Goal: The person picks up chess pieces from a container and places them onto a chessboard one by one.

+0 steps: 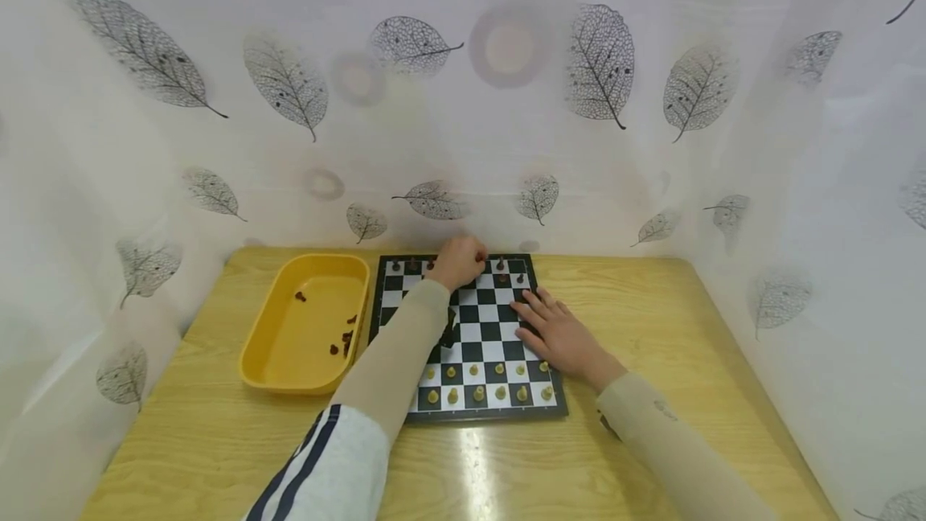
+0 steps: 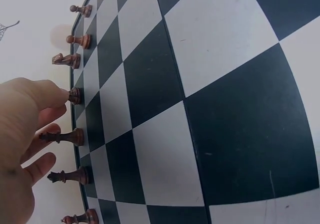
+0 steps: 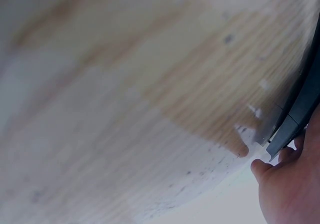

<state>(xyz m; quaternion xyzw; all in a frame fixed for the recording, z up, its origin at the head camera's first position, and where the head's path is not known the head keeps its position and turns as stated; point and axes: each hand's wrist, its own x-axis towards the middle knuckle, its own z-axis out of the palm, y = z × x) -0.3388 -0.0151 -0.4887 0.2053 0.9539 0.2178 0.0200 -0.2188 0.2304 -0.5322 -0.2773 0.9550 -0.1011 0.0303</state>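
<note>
My left hand (image 1: pixel 459 262) reaches over the far edge of a black-and-white chessboard (image 1: pixel 489 332). In the left wrist view, its thumb and a finger pinch the top of a dark brown chess piece (image 2: pixel 75 95) whose base is at the back row; the fingers hide its head. On one side stands a brown knight (image 2: pixel 66 60), on the other two taller pieces, the nearer one (image 2: pixel 65 137) close to the other fingers. My right hand (image 1: pixel 564 336) lies with spread fingers over the board's right edge, its fingers beside the dark board edge (image 3: pixel 295 119) in the right wrist view.
Left of the board, a yellow plastic tray (image 1: pixel 255 344) holds several dark pieces (image 1: pixel 347 338). Two rows of pale yellow pieces (image 1: pixel 478 394) stand on the board's near side. A leaf-printed curtain (image 1: pixel 434 135) hangs behind the wooden table (image 1: pixel 622 288).
</note>
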